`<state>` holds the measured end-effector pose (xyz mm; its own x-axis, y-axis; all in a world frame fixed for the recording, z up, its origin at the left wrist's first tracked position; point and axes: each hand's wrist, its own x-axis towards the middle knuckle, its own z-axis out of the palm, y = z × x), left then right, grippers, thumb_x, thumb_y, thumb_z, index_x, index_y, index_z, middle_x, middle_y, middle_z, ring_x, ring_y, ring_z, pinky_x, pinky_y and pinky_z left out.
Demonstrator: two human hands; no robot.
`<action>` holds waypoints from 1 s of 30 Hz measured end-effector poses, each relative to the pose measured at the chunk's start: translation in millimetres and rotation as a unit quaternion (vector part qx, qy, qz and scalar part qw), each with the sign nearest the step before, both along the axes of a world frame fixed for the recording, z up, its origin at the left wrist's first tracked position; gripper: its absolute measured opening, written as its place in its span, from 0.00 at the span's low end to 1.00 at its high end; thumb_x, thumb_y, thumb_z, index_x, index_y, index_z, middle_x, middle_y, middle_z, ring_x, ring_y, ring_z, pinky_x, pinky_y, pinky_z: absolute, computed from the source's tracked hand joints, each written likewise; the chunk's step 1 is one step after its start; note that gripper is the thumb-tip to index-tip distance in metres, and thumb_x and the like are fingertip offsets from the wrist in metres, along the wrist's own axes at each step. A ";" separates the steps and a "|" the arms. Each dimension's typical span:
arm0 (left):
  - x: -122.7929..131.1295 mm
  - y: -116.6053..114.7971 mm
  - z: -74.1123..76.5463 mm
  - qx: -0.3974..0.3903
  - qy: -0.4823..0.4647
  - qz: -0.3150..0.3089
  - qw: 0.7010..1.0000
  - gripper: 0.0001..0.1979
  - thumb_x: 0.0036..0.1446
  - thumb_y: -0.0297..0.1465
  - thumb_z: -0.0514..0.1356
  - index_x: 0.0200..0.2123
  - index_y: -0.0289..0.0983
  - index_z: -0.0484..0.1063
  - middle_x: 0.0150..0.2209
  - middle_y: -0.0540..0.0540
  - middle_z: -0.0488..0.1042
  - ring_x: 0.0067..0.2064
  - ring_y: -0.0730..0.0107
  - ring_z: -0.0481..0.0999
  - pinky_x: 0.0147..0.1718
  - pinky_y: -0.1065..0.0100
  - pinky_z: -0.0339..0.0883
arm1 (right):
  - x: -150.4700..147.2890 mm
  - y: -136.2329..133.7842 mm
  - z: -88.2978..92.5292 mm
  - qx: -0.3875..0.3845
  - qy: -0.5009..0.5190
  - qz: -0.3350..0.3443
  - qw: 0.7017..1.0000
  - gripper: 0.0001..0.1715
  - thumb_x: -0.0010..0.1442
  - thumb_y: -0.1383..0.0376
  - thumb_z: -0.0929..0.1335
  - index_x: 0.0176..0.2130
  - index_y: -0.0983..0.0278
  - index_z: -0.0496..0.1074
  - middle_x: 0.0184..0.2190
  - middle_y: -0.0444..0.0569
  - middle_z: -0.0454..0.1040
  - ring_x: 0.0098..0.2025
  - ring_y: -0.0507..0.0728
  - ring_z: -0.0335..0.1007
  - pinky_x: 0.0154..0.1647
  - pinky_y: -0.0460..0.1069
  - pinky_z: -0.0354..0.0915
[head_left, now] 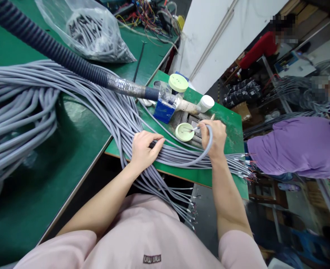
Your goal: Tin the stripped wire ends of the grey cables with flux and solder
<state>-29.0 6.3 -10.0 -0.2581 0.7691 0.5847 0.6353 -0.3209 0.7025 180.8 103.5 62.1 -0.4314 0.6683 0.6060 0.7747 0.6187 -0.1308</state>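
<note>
My right hand (216, 136) grips a grey cable (209, 144) close to its end, the cable looping down from the fist into the bundle. Thin bare wires at its stripped end (189, 130) reach into a small round pale-green tub (184, 135); whether they touch its contents I cannot tell. On top of the grey cable bundle (125, 123) lies my left hand (145, 149), fingers curled and thumb near the index fingertip, closed around cables at the bundle's edge. Stripped ends with coloured wires (247, 168) fan out at the bundle's right.
A dark ribbed hose (78, 67) crosses above the cables to a blue box (164, 110). Behind stand a pale-green lidded tub (178, 83) and a white tub (207, 102). A clear bag (97, 33) holds grey cable pieces. A person in purple (296, 147) sits to the right.
</note>
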 end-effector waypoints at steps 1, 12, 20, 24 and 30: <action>0.0 0.0 0.0 0.004 0.000 0.000 1.000 0.06 0.59 0.33 0.60 0.33 0.38 0.75 0.30 0.49 0.79 0.35 0.67 0.75 0.40 0.63 0.61 | 3.1 1.5 3.2 0.012 0.003 -0.010 1.000 0.16 0.67 0.58 0.60 0.36 0.61 0.73 0.33 0.47 0.77 0.38 0.56 0.68 0.47 0.53 0.58; -0.2 -0.7 -0.9 0.039 -0.026 -0.014 0.999 0.05 0.59 0.32 0.60 0.32 0.39 0.75 0.30 0.49 0.78 0.34 0.68 0.74 0.41 0.62 0.62 | 33.6 44.6 -8.1 0.002 -0.010 -0.085 0.996 0.17 0.67 0.59 0.58 0.36 0.61 0.71 0.33 0.49 0.77 0.38 0.59 0.69 0.44 0.54 0.59; -0.5 -0.7 0.5 0.035 -0.019 -0.023 0.999 0.05 0.59 0.31 0.60 0.32 0.39 0.75 0.30 0.49 0.79 0.34 0.68 0.74 0.40 0.62 0.61 | 41.0 62.6 -16.6 -0.067 -0.032 -0.108 0.991 0.16 0.66 0.60 0.59 0.35 0.61 0.72 0.32 0.50 0.77 0.39 0.59 0.68 0.46 0.54 0.58; -0.5 -1.2 1.0 0.028 -0.016 -0.024 0.999 0.04 0.59 0.31 0.60 0.33 0.39 0.75 0.30 0.49 0.79 0.34 0.68 0.74 0.41 0.62 0.61 | 40.2 72.2 -21.0 -0.079 -0.045 -0.115 0.989 0.16 0.65 0.60 0.59 0.35 0.61 0.73 0.31 0.50 0.76 0.39 0.59 0.67 0.45 0.53 0.58; -0.7 -1.4 0.5 0.021 -0.017 -0.026 0.999 0.05 0.58 0.32 0.60 0.33 0.39 0.75 0.30 0.49 0.78 0.34 0.67 0.74 0.41 0.61 0.61 | 39.4 86.6 -31.4 -0.067 -0.054 -0.115 0.990 0.17 0.65 0.59 0.59 0.34 0.61 0.73 0.29 0.50 0.74 0.37 0.59 0.66 0.43 0.53 0.57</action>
